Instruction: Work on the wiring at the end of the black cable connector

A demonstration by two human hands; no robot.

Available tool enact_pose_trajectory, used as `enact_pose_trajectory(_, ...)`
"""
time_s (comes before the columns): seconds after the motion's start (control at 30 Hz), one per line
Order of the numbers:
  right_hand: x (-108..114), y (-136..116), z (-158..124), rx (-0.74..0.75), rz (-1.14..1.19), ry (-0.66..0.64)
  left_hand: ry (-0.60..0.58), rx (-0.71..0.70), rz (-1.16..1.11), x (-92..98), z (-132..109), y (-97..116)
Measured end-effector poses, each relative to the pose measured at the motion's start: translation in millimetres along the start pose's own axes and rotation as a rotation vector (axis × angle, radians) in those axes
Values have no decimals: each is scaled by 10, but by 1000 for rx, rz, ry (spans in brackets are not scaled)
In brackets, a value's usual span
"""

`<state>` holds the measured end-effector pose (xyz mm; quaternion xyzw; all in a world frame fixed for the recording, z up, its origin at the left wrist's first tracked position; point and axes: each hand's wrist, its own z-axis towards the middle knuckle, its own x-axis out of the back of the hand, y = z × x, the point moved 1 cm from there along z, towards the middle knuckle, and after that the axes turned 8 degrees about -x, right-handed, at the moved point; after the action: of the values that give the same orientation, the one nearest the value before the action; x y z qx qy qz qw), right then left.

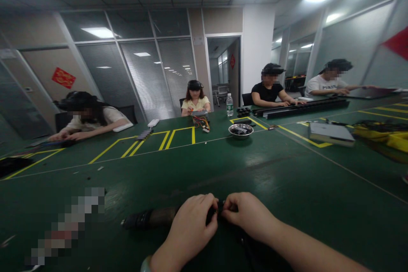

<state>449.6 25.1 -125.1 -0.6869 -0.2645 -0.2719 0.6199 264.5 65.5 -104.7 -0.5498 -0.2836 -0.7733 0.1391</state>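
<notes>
Dark cylindrical tool (156, 217): lying near, left of centre on worktop (153, 178), partly hidden behind left hand (195, 220). Judged at fine two-handed work on small dark part (220, 205); calling next for steady finger control. Posed with left hand arched, right hand (245, 214) angled inward from right. With fingers curled, seemingly pinching part; unable to confirm grip.

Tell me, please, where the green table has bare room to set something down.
The green tabletop looks bare between the round silver metal bowl and the right hand, and between the yellow tape outlines and the dark cylindrical object. It is crowded by the left hand and object, and around the yellow-and-black bundle.
</notes>
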Motion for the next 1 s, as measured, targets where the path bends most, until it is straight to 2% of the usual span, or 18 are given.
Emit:
enact_pose_trajectory(0.53, -10, 12, 15, 1, 4, 16, -19, 9, 7, 30, 3, 26)
enact_pose_trajectory(1.0, 3, -13, 10, -3, -4, 0, 20, -12, -20, -14, -5, 0)
